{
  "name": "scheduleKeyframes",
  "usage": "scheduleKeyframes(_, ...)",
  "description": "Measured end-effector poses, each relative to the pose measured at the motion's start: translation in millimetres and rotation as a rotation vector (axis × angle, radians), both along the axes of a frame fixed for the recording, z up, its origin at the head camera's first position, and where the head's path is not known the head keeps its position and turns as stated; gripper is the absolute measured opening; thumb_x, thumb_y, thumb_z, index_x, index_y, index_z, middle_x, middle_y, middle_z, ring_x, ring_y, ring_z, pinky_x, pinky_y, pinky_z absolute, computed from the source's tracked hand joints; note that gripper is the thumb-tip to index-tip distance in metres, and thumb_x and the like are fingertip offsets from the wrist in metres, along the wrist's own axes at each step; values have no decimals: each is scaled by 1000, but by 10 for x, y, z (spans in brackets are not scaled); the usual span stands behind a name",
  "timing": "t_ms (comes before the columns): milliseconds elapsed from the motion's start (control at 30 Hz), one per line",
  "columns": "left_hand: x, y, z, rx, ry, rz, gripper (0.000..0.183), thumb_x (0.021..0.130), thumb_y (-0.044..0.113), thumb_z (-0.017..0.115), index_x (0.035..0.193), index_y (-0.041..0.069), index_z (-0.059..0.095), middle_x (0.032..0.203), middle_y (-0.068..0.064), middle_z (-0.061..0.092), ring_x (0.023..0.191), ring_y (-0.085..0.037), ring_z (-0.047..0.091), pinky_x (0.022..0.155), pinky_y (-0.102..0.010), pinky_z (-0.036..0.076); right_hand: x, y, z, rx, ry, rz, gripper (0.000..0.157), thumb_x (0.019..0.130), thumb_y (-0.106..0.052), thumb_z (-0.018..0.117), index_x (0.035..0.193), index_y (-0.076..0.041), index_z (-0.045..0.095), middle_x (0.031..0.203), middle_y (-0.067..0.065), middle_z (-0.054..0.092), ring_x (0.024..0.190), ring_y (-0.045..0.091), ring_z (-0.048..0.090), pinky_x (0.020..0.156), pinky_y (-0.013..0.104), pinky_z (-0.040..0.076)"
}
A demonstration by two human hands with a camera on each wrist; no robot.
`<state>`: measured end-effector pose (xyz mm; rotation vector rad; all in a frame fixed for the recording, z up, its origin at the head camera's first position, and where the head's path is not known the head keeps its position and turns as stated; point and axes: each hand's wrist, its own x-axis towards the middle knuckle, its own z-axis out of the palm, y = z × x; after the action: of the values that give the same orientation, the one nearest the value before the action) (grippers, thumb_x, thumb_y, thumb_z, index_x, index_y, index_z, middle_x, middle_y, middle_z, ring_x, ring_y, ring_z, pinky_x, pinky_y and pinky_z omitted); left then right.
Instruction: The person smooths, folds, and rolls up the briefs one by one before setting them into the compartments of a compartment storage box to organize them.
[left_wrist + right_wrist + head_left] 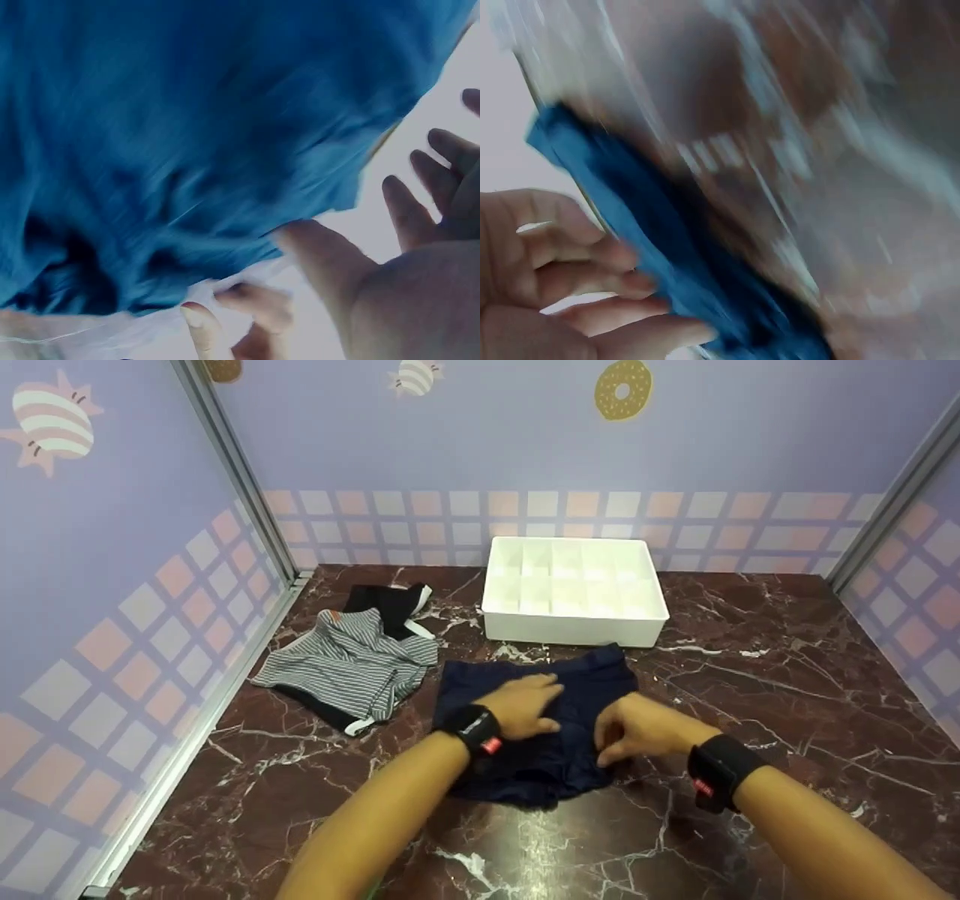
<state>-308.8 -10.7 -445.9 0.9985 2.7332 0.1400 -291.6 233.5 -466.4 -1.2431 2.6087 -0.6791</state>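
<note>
A pair of navy boxer briefs [592,682] lies spread on the dark marble table, its waistband toward the back. My left hand [523,706] rests on the middle of the cloth with fingers loosely extended. At the right edge of the boxer briefs is my right hand [637,727], fingers bent and thumb apart from them. In the right wrist view, the fingers [592,285] lie along the blue-looking cloth edge [660,232] without a visible pinch. The left wrist view has the left thumb [322,262] beside the hem of the cloth [210,150]; this view is blurred.
A white divided box [577,628] with several compartments stands behind the boxer briefs. To the left, grey striped boxer briefs [337,660] lie over a black garment with white trim [386,604]. Patterned panels [450,450] enclose the table's back and sides.
</note>
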Motion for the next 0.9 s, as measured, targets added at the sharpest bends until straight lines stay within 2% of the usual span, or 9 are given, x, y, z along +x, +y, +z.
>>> scheduleKeyframes(67,15,144,-43,-11,-20,-15,65,92,43,50,144,10,30,151,-13,23,138,-29,21,110,-42,20,73,-56,-6,56,-54,35,15,69,-21,80,78,-16,69,70,-12,64,59,-1,57,53,19,48)
scheduleKeyframes(133,14,231,-93,-43,-36,16,64,93,45,47,145,13,30,151,-13,22,138,-29,21,110,-42,20,147,-81,-11,112,-80,40,15,67,-15,80,78,-16,69,70,-12,65,59,-2,57,54,19,48)
scheduleKeyframes(200,4,274,-134,-85,-41,54,67,91,50,47,146,16,29,151,-12,21,138,-29,19,110,-41,20,215,-78,-6,153,-103,40,17,66,-10,79,77,-15,68,68,-11,64,58,-2,56,54,19,48)
scheduleKeyframes(333,-22,284,-179,-126,-34,72,78,85,59,50,146,17,26,153,-11,17,139,-29,15,110,-42,19,333,-20,42,201,-126,64,20,62,-3,77,74,-15,65,64,-10,62,55,-1,54,51,19,47)
scheduleKeyframes(533,9,238,-215,-80,-67,47,82,86,61,47,148,16,20,153,-14,11,140,-31,10,111,-46,15,412,41,97,239,-167,136,23,61,4,69,74,-15,66,65,-9,61,54,-2,50,49,17,44)
scheduleKeyframes(600,42,218,-223,-44,-45,37,77,88,59,45,147,14,22,153,-14,13,140,-30,12,111,-46,15,384,55,111,221,-147,134,22,61,4,67,73,-14,66,65,-7,61,53,-1,50,48,18,44)
scheduleKeyframes(733,215,260,-181,15,133,-55,63,89,57,45,134,13,48,142,-9,38,130,-24,35,105,-41,29,196,106,113,123,74,-12,20,65,4,65,79,-10,65,72,0,61,60,7,53,54,25,47)
scheduleKeyframes(800,373,353,-146,34,240,-121,56,86,61,45,118,17,62,123,-3,53,112,-19,48,94,-36,40,67,130,98,82,186,-133,22,69,5,65,88,-6,65,84,5,62,73,16,58,66,33,50)
scheduleKeyframes(900,654,544,-143,31,351,-201,51,81,67,48,96,23,70,95,5,56,84,-13,52,72,-29,45,-115,153,65,88,261,-265,34,76,3,63,109,-1,62,107,15,59,98,30,56,85,45,45)
